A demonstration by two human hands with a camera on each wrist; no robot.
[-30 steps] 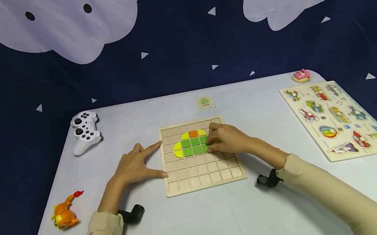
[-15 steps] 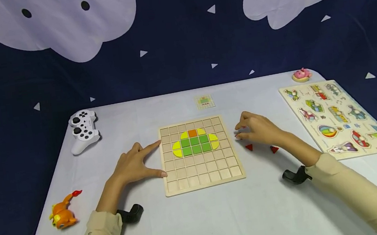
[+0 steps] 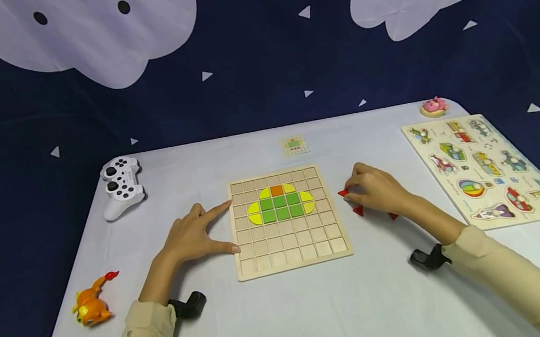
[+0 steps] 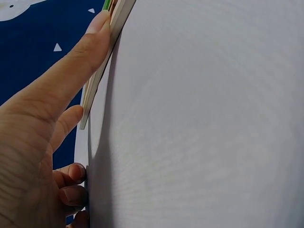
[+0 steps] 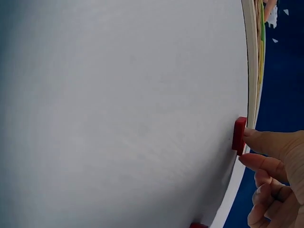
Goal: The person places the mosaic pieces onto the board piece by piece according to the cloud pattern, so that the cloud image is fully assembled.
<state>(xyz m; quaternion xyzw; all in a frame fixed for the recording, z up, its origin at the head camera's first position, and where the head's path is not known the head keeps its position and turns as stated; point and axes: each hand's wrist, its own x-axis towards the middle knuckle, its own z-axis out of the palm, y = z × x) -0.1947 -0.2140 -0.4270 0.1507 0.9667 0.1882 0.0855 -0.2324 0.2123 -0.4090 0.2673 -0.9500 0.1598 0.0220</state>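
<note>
My left hand [image 3: 192, 237] steadies the left edge of a wooden grid board [image 3: 286, 256], thumb and index finger spread against its side. On the board, green square tiles [image 3: 282, 213], an orange square tile [image 3: 276, 190] and yellow rounded tiles [image 3: 308, 207] form a compact shape. To the right of the board, my right hand [image 3: 376, 189] has thumb and index fingertips at a red triangle tile [image 3: 343, 193], pinching it at the table. A second red triangle tile [image 3: 358, 211] lies just below the fingers. A third red tile [image 3: 394, 215] shows partly under the wrist.
A small pattern card [image 3: 294, 145] lies behind the board. At left are a white game controller [image 3: 123, 189] and an orange toy figure [image 3: 92, 305]. A picture puzzle board [image 3: 490, 169] and a pink toy [image 3: 434, 107] occupy the right side.
My right hand has left the board and moved right to the red tiles, uncovering a yellow tile at the shape's right end. The left hand stays at the board's edge.
</note>
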